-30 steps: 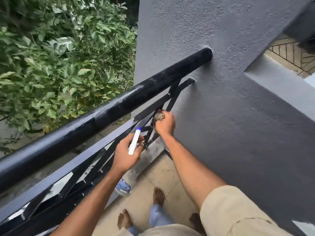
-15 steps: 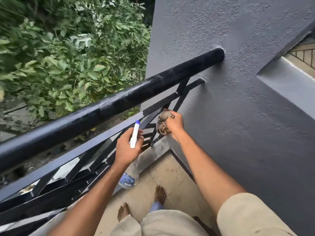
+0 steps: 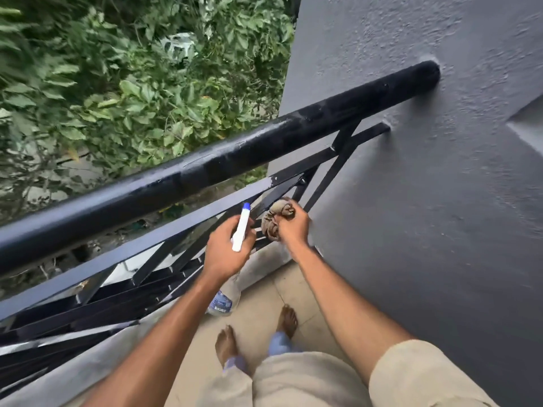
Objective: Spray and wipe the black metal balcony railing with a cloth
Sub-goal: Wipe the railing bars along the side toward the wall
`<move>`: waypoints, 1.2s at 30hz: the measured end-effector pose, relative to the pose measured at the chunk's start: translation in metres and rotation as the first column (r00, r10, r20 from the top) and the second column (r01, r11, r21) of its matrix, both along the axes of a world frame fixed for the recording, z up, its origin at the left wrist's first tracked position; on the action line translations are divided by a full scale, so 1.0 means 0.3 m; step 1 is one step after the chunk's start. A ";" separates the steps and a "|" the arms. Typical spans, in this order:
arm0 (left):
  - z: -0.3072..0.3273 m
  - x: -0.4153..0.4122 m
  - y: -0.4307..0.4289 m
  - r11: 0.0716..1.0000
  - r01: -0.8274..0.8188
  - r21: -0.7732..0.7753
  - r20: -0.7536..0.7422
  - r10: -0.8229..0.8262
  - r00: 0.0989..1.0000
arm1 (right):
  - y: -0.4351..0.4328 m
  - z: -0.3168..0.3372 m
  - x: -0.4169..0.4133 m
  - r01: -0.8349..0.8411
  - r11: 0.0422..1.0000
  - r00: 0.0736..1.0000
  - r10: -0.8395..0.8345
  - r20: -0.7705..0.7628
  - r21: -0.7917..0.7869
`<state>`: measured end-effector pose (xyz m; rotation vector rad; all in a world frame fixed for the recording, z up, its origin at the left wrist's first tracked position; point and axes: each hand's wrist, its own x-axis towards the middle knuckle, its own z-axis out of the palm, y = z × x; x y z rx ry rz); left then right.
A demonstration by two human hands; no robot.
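— Where the rough grey wall (image 3: pixel 440 215) fills the right side, what lies to its left?
— Green foliage (image 3: pixel 117 83) beyond the balcony. In front of it is the black railing (image 3: pixel 264 148). Its thick round top rail climbs from lower left into the wall, with flat slanted bars under it. Below is a beige tiled floor (image 3: pixel 264 301) with two bare feet (image 3: pixel 226 345).
— And the hands?
— The left grip (image 3: pixel 226 251) is curled round a spray bottle (image 3: pixel 241 227). The white, blue-tipped head points up at the bars and the clear body hangs under the wrist. The right grip (image 3: pixel 293 230) is closed round a bunched brownish cloth (image 3: pixel 276 218).
— Where is the cloth?
— At the slanted bars under the top rail, near the wall, just beside the spray head. I cannot tell whether it presses the metal.
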<state>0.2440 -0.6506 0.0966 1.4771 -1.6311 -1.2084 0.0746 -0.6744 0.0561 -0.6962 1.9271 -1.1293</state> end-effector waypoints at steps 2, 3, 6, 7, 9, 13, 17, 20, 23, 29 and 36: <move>-0.005 -0.003 -0.001 1.000 0.008 0.022 0.002 -0.008 1.000 | 0.007 -0.031 0.010 -0.056 0.998 0.993 0.056 -0.107 0.010; -0.006 -0.010 -0.005 1.000 0.007 0.027 -0.001 -0.007 1.000 | 0.008 -0.044 0.006 -0.087 0.996 0.981 0.089 -0.172 0.021; -0.004 -0.036 -0.007 0.999 0.008 0.046 -0.019 -0.007 1.000 | -0.018 -0.058 -0.034 -0.120 0.991 0.956 0.132 -0.261 0.063; -0.003 -0.044 -0.008 0.998 0.005 0.061 -0.028 -0.004 1.000 | -0.036 -0.070 -0.057 -0.116 0.986 0.947 0.146 -0.288 0.119; -0.005 -0.060 -0.011 0.997 -0.004 0.080 -0.038 0.008 0.999 | -0.074 -0.091 -0.108 -0.108 0.962 0.917 0.193 -0.349 0.251; -0.001 -0.089 -0.016 0.997 0.000 0.071 -0.049 0.003 0.999 | -0.072 -0.118 -0.131 -0.067 0.965 0.928 0.154 -0.341 0.253; 0.014 -0.103 -0.026 0.997 0.004 0.076 -0.065 0.001 0.998 | -0.020 -0.123 -0.076 0.200 0.976 0.977 -0.192 -0.096 0.089; 0.019 -0.098 -0.035 0.997 0.024 0.069 -0.067 -0.019 0.998 | -0.033 -0.139 -0.086 0.378 0.921 0.916 -0.386 0.105 0.091; 0.008 -0.089 -0.036 0.997 0.047 0.061 -0.028 -0.045 0.999 | -0.079 -0.157 -0.112 0.410 0.898 0.887 -0.433 0.157 0.159; 0.005 -0.095 -0.033 0.997 0.040 0.072 -0.017 -0.039 0.999 | -0.109 -0.151 -0.078 0.463 0.869 0.863 -0.486 0.134 0.173; 0.054 -0.105 -0.023 0.999 0.040 0.029 -0.086 -0.037 0.996 | -0.114 -0.095 -0.049 0.463 0.875 0.872 -0.478 0.108 0.141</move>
